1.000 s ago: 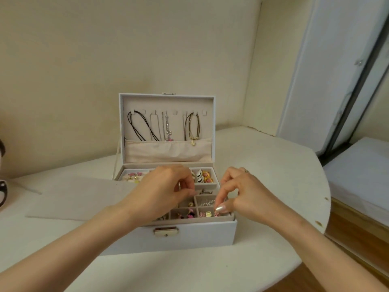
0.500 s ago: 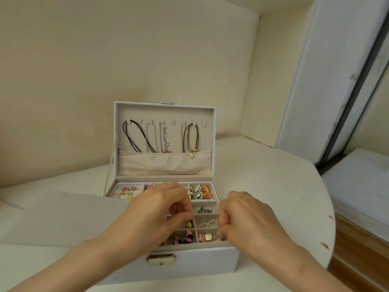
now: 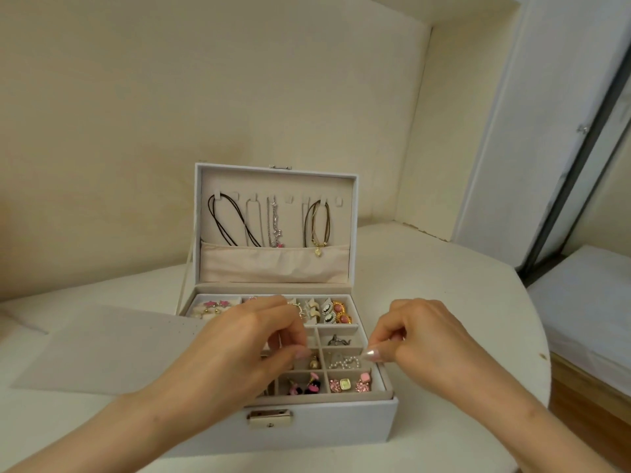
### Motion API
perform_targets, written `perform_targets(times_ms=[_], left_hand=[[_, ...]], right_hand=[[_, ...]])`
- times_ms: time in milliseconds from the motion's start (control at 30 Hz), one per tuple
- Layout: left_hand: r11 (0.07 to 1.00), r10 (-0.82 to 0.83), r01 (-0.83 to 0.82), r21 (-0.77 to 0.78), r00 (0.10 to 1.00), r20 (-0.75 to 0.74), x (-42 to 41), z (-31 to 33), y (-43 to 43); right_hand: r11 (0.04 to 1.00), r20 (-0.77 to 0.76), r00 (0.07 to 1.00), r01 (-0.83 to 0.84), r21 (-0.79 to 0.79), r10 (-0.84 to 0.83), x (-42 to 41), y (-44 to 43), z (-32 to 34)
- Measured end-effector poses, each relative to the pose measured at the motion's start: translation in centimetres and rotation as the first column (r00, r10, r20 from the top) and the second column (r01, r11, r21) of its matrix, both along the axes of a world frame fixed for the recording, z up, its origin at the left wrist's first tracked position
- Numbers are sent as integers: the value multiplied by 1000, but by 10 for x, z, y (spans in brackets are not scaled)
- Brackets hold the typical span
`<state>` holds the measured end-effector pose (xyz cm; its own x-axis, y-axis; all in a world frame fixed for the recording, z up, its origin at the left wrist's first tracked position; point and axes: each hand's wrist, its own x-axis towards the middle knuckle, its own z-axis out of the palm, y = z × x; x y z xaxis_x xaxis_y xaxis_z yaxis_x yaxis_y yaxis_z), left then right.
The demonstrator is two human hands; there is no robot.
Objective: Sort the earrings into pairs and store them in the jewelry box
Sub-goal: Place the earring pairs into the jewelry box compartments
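Earrings (image 3: 348, 384) lie in the small compartments of the open jewelry box (image 3: 341, 425), which stands on the pale surface (image 3: 444, 268) close to its front edge, the gold latch (image 3: 269, 419) facing that edge. The lid (image 3: 354, 213) stands upright on the side toward the back edge; necklaces (image 3: 235, 223) hang inside it above a cream fabric pocket (image 3: 273, 264).

In the tray, the compartment nearest the front edge on the right holds pink sparkly pieces and a cream square one. Just left of it sit pink-and-black earrings (image 3: 304, 387). Behind these a pearl piece (image 3: 346, 363) lies in its own compartment, with a gold ball earring (image 3: 314, 363) in the next one to the left and a grey metal piece (image 3: 338, 341) one row further back. Along the back row are pink star earrings (image 3: 215, 304) at the left and black-and-white ovals (image 3: 328, 312) touching gold-and-pink ones (image 3: 341, 312) at the right.

The left hand (image 3: 246, 346) hovers over the middle of the tray, fingers curled and thumb tip meeting the fingertips; whether it pinches anything cannot be told. The right hand (image 3: 420, 336) is at the tray's right rim beside the pearl piece, fingers curled, thumb against the forefinger; whether anything sits in that pinch is also unclear.

A grey sheet (image 3: 102, 349) lies flat on the surface left of the box, touching or slipping under it.
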<state>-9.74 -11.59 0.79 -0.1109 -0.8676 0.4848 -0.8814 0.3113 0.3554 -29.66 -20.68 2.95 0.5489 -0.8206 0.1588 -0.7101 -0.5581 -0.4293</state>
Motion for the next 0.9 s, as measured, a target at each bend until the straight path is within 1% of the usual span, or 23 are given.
perform_targets(times_ms=[167, 267, 333, 400, 467, 533, 600, 633, 667, 733, 767, 800, 867, 900], left_hand=[[1000, 25, -25, -8, 1000, 13, 0, 3, 19], [995, 103, -103, 5, 995, 9, -3, 5, 35], [975, 216, -218, 52, 975, 46, -4, 6, 50], [910, 357, -379, 169, 922, 147, -5, 4, 65], [816, 478, -531, 229, 842, 249, -6, -6, 76], [743, 564, -633, 218, 767, 305, -6, -19, 85], [702, 621, -685, 197, 723, 301, -6, -30, 95], [691, 647, -696, 197, 716, 262, -5, -36, 99], [691, 669, -693, 204, 720, 183, -4, -42, 102], [719, 684, -658, 226, 726, -63, -1, -58, 103], [736, 676, -639, 222, 708, -204, 0, -67, 102], [739, 669, -641, 210, 660, -341, 0, -73, 100], [717, 623, -672, 184, 499, -602, -6, -75, 98], [704, 581, -689, 171, 420, -697, -11, -73, 98]], right_hand=[[1000, -69, 998, -6, 1, 6, -4, 5, -4], [1000, -24, 1000, -4, -1, 4, -7, 10, -6], [1000, 39, 999, 5, -18, -4, -11, 12, -6], [998, 127, 992, 3, -63, 5, -12, 13, -10], [997, 285, 957, -25, -76, 46, -9, 14, -19], [998, 491, 869, -60, -2, 53, -6, 17, -32], [992, 668, 744, -63, 114, -30, -5, 20, -46], [985, 726, 682, -48, 165, -89, -6, 22, -53], [978, 764, 629, -29, 208, -144, -6, 24, -58], [966, 809, 550, -13, 257, -208, -9, 27, -67], [964, 823, 524, -15, 265, -219, -10, 28, -70], [963, 834, 504, -18, 270, -224, -11, 29, -72], [960, 849, 473, -23, 278, -234, -13, 32, -74], [959, 855, 461, -27, 282, -239, -14, 34, -75]])
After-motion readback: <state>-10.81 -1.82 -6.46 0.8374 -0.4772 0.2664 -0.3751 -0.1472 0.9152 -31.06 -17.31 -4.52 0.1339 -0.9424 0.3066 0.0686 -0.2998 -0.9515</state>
